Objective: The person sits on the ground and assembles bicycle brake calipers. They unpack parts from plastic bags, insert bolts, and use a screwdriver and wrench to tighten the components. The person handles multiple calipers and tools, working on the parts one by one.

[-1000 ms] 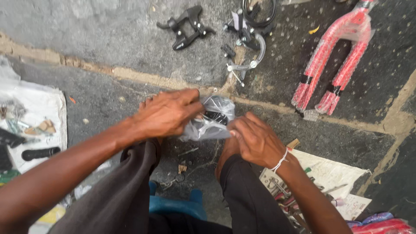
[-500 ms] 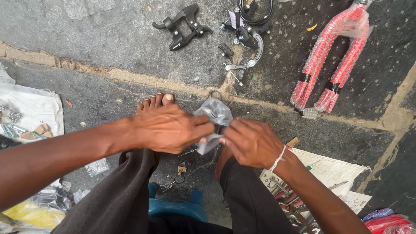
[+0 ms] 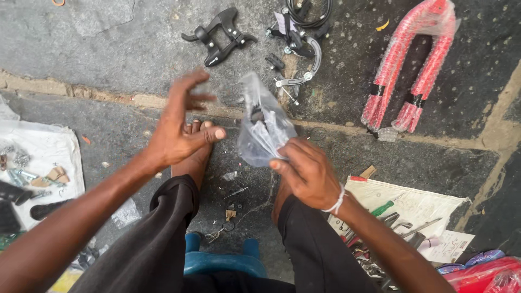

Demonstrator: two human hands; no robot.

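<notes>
The left hand point(image 3: 182, 127) is smeared by motion, its fingers point(image 3: 190, 89) hard to count, the small dark part inside the clear bag point(image 3: 264, 130) cannot be identified (only a shadow shows), and the red bundle point(image 3: 488, 274) runs off the lower right corner.

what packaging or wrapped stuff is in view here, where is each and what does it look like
Clear plastic bag: held up in the right hand, crumpled, small dark parts inside; the left hand is open beside it.
Red bubble wrap: covers a forked bicycle part lying on the pavement, top right.
Red plastic package: bottom right corner, shiny, mostly cut off.
Printed paper sheet: lower right, white, under tools.
</notes>
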